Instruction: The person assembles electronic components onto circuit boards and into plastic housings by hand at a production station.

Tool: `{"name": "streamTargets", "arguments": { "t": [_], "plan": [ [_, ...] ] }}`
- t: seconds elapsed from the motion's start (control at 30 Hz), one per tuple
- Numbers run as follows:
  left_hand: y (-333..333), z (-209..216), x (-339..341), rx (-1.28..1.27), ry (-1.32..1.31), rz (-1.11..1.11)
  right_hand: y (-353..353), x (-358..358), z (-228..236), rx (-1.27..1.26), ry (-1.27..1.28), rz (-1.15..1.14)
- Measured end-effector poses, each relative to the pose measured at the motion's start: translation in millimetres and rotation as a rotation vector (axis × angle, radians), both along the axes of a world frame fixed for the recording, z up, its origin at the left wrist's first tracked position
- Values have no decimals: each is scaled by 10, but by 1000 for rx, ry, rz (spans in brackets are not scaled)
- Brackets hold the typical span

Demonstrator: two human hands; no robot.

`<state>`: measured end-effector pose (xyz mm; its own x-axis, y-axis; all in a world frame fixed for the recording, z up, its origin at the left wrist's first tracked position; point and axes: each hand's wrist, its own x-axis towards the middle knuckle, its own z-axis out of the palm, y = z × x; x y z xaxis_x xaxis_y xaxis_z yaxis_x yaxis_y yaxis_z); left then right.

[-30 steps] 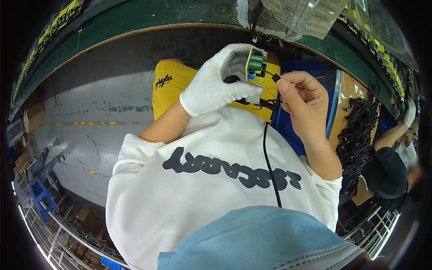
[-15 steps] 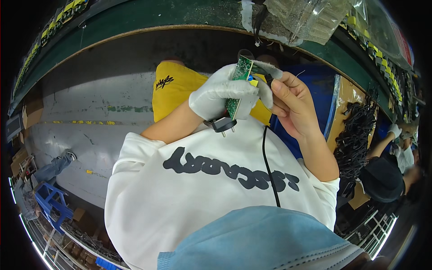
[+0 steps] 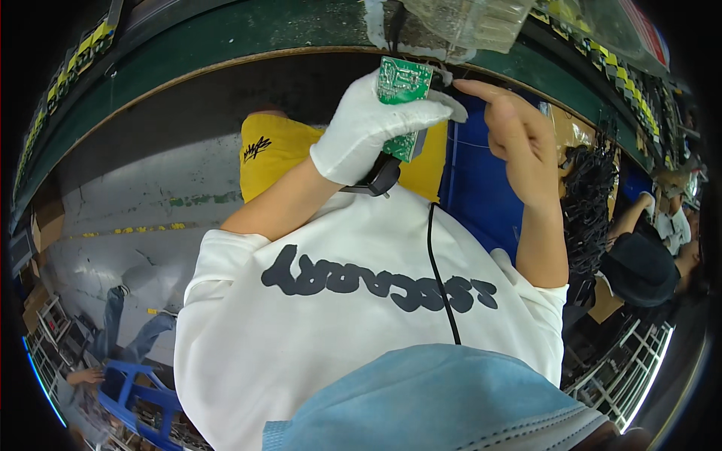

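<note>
My left hand, in a white glove, is closed around a green circuit board, its soldered face turned up. The thumb lies across the board. Below the gloved palm shows a black plug with metal pins; whether it is joined to the board is hidden. My bare right hand is to the right of the board, index finger stretched toward a small dark part at its upper right edge. The other fingers are loosely bent, and I see nothing held in them.
A green workbench edge runs across the far side, bearing a clear plastic bag. To the right hang black cables near a co-worker in a dark hat. A blue stool stands lower left, beside another person.
The board has moved up, away from my body, and turned its soldered face upward. My right hand has drawn away from the board's side and stretched its index finger. The plug has turned.
</note>
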<state>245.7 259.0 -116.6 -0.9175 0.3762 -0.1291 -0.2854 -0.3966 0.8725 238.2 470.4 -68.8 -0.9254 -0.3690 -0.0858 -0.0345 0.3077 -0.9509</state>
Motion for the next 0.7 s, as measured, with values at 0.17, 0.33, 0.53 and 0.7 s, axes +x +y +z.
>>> {"name": "streamTargets", "arguments": {
  "t": [0.17, 0.33, 0.53, 0.7],
  "plan": [
    [115, 14, -26, -37, 31, 138, -46, -17, 87, 82, 334, -15],
    [146, 55, -37, -49, 33, 157, -199, 26, 61, 33, 456, -182],
    [171, 78, -27, -95, 104, 204, -241, -28, 37, 40, 535, -158],
    [180, 54, -29, -155, 127, 230, -267, -46, 35, 63, 551, -151]
  ]
}}
